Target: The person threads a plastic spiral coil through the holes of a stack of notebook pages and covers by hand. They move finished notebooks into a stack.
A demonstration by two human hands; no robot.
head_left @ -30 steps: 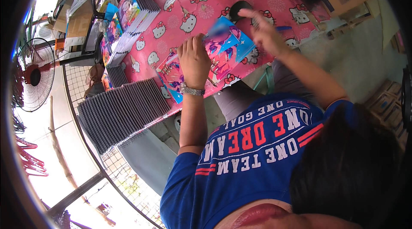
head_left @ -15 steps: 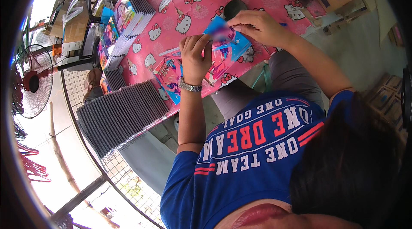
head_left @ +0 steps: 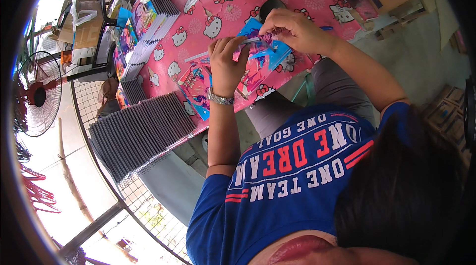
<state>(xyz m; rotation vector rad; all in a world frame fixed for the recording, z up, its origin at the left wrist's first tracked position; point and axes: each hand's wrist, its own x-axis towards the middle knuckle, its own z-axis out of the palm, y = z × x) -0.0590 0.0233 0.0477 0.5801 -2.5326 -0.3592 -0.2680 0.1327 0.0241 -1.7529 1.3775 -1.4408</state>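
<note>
On pink tablecloth (head_left: pixel 193 39), glossy pink-blue sheet (head_left: pixel 258 66).

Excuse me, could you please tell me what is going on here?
A person is at a table with a pink patterned cover, working with both hands on a bright pink-and-blue printed sheet. The left hand is at its far edge, and the right hand is at its far right part, fingertips close together; whether they pinch it is hard to tell. A row of dark spiral-bound items is at the person's left, and a fan stands beyond.
</note>
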